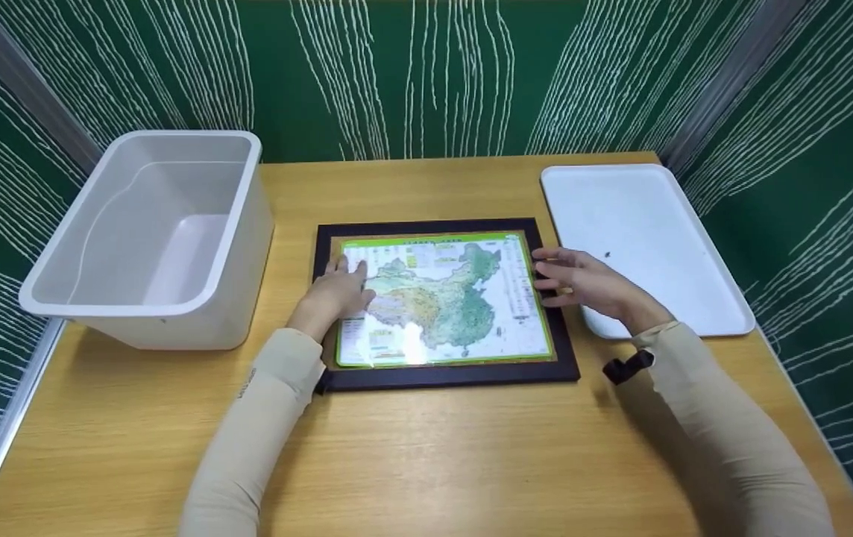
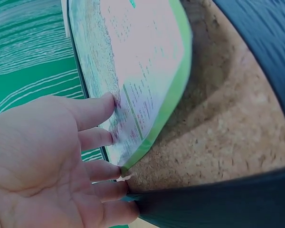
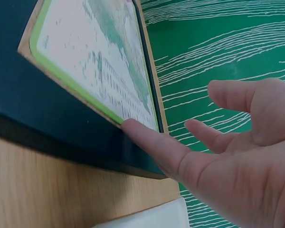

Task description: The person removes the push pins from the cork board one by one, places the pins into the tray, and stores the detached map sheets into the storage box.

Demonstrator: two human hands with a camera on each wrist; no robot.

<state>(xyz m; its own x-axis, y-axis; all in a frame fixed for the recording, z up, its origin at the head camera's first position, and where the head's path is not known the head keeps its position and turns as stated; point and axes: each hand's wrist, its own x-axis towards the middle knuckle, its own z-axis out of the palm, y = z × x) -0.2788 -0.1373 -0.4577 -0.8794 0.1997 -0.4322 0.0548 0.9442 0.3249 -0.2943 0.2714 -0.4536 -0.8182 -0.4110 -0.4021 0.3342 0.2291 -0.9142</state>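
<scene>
A glossy map sheet (image 1: 434,298) with a green border lies on a cork panel (image 2: 228,109) inside a dark picture frame (image 1: 456,377). Light glares off the lower part of the sheet. My left hand (image 1: 335,294) rests at the left side, its extended fingertips touching the sheet and the frame's edge. At the right side, my right hand (image 1: 590,283) has its fingers spread over the frame's bar. In the right wrist view, one fingertip (image 3: 133,126) touches the sheet's green edge, while the thumb stands apart. Neither hand curls round anything.
A deep white plastic bin (image 1: 240,291) stands on the left of the wooden table (image 1: 426,462). On the right lies a shallow white tray (image 1: 643,224) with a small dark speck (image 1: 607,255). Green walls with white lines enclose the table's back and sides.
</scene>
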